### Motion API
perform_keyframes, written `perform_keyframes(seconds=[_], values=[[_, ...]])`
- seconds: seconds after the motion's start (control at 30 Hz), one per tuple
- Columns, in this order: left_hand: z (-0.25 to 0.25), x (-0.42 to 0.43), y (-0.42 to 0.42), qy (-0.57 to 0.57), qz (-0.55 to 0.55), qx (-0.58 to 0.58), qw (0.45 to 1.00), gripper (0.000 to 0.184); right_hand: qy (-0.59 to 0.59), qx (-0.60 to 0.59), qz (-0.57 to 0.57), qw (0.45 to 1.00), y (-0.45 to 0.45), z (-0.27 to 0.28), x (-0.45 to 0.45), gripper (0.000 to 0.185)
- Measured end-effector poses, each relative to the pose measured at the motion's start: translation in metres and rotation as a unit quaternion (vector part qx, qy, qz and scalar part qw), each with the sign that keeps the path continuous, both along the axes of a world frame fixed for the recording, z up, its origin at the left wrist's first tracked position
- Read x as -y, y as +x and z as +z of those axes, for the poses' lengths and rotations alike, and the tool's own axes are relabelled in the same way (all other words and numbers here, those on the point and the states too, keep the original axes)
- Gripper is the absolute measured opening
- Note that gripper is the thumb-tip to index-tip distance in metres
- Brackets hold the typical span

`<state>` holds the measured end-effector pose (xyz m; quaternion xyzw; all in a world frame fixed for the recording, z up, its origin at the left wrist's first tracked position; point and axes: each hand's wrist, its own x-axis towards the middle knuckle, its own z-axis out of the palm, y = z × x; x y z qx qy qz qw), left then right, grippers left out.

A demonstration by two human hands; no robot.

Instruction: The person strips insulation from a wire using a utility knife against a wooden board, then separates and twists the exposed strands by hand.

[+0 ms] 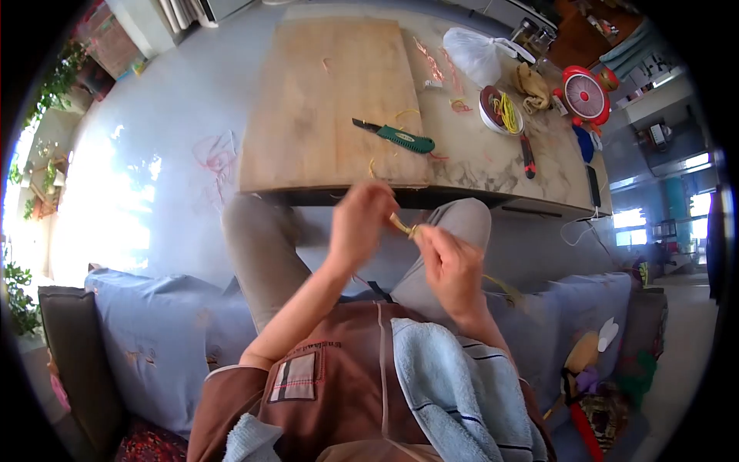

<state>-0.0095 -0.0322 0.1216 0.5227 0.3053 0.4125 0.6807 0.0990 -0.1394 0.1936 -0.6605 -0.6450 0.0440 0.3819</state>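
Note:
My right hand is closed on a yellow wire, pinching it between thumb and forefinger above my lap. A short bent end of the wire sticks out toward my left hand. That hand is just left of the wire end, its fingers smeared by motion, so I cannot tell whether it grips anything. A thin yellow length trails to the right behind my right hand. Beyond my hands, a green utility knife with its blade out lies on the wooden board.
On the marble-patterned table stand a bowl of yellow wire, a red-and-black tool, a white plastic bag and a red round fan-like object. Copper strands lie beside the board. Reddish scraps litter the floor.

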Motion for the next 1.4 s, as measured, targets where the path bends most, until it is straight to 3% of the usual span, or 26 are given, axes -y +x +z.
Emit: perform_keyframes(seconds=[0.07,0.17,0.23,0.3,0.4,0.57,0.6,0.67,0.7,0.83,0.97,1.13,1.27,1.4], values=[[-0.035,-0.034,-0.007,-0.013,0.086,-0.025,0.996,0.014,-0.035,-0.071,-0.001,0.997,-0.002,-0.003,0.006,0.008],[-0.013,-0.029,-0.018,-0.093,-0.078,0.053,0.991,0.021,-0.065,-0.154,-0.059,0.984,0.004,-0.012,-0.008,0.006],[0.014,0.000,-0.020,-0.085,-0.162,0.049,0.982,0.026,-0.033,-0.096,-0.062,0.993,0.005,-0.018,-0.017,0.005],[0.026,0.016,-0.013,-0.049,-0.112,0.061,0.991,0.028,0.057,-0.054,-0.036,0.996,0.002,-0.029,-0.032,0.004],[0.016,0.018,-0.007,-0.044,-0.027,0.075,0.996,0.027,0.082,-0.039,-0.025,0.996,-0.005,-0.036,-0.042,0.006],[0.013,-0.002,-0.008,-0.047,0.041,0.061,0.996,0.026,0.046,-0.030,-0.003,0.998,-0.007,-0.040,-0.052,0.013],[0.000,-0.014,-0.008,-0.032,0.062,0.111,0.991,0.024,0.043,-0.023,-0.013,0.999,-0.004,-0.039,-0.057,0.012],[-0.002,-0.032,-0.021,-0.122,0.044,0.138,0.982,0.018,0.031,-0.011,-0.038,0.999,0.011,-0.041,-0.061,0.012],[-0.008,-0.041,-0.023,-0.120,0.067,0.094,0.986,0.018,0.003,-0.006,-0.047,0.999,0.024,-0.046,-0.069,0.013],[-0.057,-0.060,-0.022,-0.153,0.010,0.019,0.988,0.021,0.017,0.152,-0.060,0.986,0.084,-0.108,-0.126,0.027],[-0.089,-0.069,-0.002,-0.205,0.001,0.072,0.976,0.021,0.023,0.188,-0.057,0.980,0.106,-0.151,-0.172,0.037],[-0.078,-0.107,0.006,-0.239,-0.018,0.114,0.964,0.021,-0.053,0.195,-0.016,0.979,0.115,-0.148,-0.186,0.038],[-0.063,-0.110,0.003,-0.210,-0.230,-0.064,0.948,0.025,-0.005,0.119,-0.034,0.992,0.113,-0.129,-0.169,0.036],[-0.099,-0.062,0.004,-0.242,-0.169,-0.125,0.947,0.024,-0.065,0.115,-0.054,0.990,0.085,-0.115,-0.111,0.035]])
